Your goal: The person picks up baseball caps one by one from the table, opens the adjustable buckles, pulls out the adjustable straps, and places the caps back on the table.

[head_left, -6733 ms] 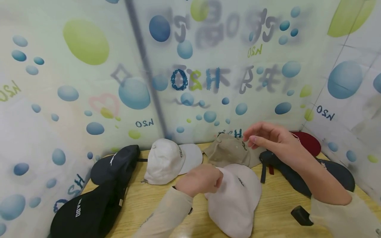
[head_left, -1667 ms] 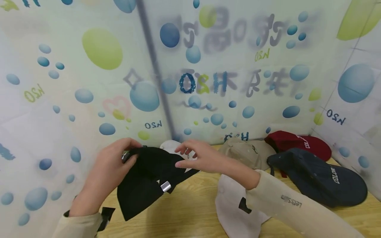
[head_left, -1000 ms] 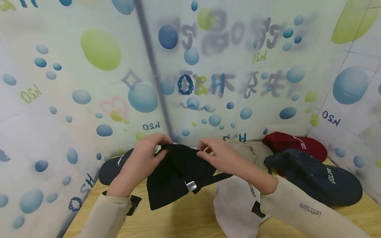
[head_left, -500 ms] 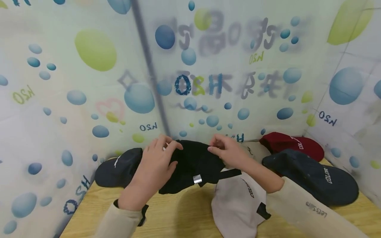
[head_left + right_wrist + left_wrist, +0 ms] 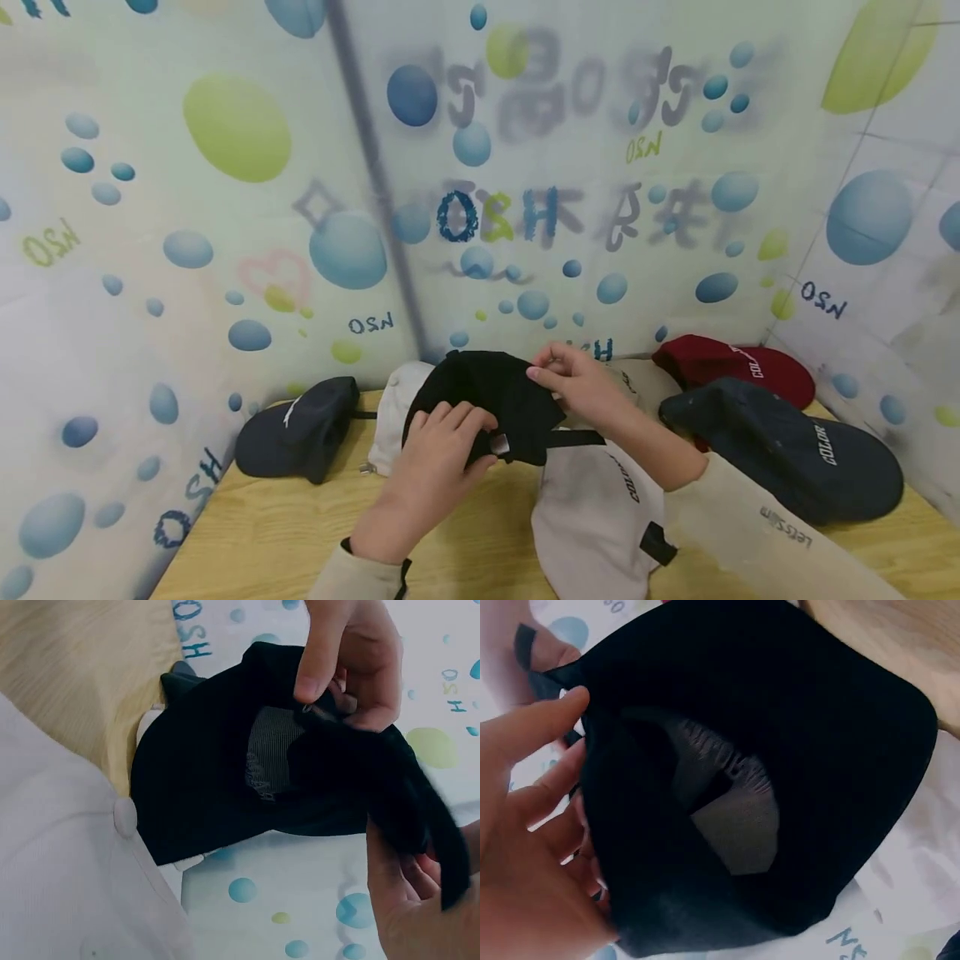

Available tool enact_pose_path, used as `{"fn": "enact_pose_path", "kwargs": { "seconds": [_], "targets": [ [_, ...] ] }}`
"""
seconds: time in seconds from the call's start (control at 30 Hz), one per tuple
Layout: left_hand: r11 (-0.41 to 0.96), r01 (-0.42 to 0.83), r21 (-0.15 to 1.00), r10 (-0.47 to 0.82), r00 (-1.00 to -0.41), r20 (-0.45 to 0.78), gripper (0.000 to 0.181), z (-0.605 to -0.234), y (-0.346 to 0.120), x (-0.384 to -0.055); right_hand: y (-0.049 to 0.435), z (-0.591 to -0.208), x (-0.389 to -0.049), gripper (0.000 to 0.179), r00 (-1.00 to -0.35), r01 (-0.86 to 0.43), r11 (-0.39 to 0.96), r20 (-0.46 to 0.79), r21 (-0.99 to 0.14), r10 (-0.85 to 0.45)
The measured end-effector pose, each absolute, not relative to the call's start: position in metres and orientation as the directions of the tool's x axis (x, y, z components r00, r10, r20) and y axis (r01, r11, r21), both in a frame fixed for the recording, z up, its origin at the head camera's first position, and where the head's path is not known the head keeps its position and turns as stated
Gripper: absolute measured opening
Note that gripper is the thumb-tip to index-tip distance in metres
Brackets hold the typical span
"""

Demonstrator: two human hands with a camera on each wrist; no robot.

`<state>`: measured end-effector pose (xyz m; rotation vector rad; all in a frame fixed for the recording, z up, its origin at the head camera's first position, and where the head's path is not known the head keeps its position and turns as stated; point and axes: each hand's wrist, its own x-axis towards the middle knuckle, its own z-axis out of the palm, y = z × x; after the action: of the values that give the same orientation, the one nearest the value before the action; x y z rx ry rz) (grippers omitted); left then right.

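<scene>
Between both hands a black baseball cap (image 5: 517,400) is held up, its open underside showing in the head view. My left hand (image 5: 446,450) grips the lower rim beside the silver buckle (image 5: 500,443). In the left wrist view the thumb (image 5: 555,716) lies on the cap's edge, the other fingers partly hidden behind it. My right hand (image 5: 581,383) pinches the cap's upper right edge, above the loose black strap (image 5: 573,437). A grey lining patch with lettering (image 5: 268,754) shows inside the cap in the right wrist view.
A navy cap (image 5: 300,429) lies at the left of the wooden table (image 5: 247,525), with a white cap (image 5: 393,417) behind the black one. A pale pink cap (image 5: 592,517) lies in front. Beige (image 5: 648,379), dark red (image 5: 738,367) and navy "COLOR" (image 5: 787,450) caps fill the right.
The black cap, first lying at the front left, is now held up mid-table by both hands. Lately my left hand slid from its top edge down to the buckle; the cap shifted slightly right.
</scene>
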<state>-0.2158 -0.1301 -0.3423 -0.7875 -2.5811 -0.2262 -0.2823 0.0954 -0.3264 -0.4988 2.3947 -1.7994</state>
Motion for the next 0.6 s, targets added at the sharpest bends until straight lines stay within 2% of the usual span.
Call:
{"fn": "enact_pose_path", "kwargs": {
  "seconds": [0.23,0.37,0.5,0.6],
  "targets": [
    [0.786,0.617,-0.018,0.511,-0.634,0.581,0.029,-0.348,-0.133,-0.223,0.094,-0.332,-0.283,0.018,-0.944,-0.231,0.269,0.149,-0.935,-0.294],
    [0.769,0.639,0.002,0.503,-0.607,0.615,0.029,-0.347,-0.135,-0.224,0.095,-0.335,-0.280,0.017,-0.928,-0.327,0.336,0.234,-0.883,-0.289],
    [0.779,0.627,-0.010,0.491,-0.600,0.632,0.028,-0.345,-0.137,-0.224,0.089,-0.332,-0.271,0.014,-0.853,-0.518,0.423,0.407,-0.744,-0.328],
    [0.785,0.619,-0.024,0.490,-0.596,0.636,0.027,-0.343,-0.138,-0.224,0.083,-0.328,-0.263,0.013,-0.790,-0.613,0.506,0.463,-0.606,-0.402]
  ]
}}
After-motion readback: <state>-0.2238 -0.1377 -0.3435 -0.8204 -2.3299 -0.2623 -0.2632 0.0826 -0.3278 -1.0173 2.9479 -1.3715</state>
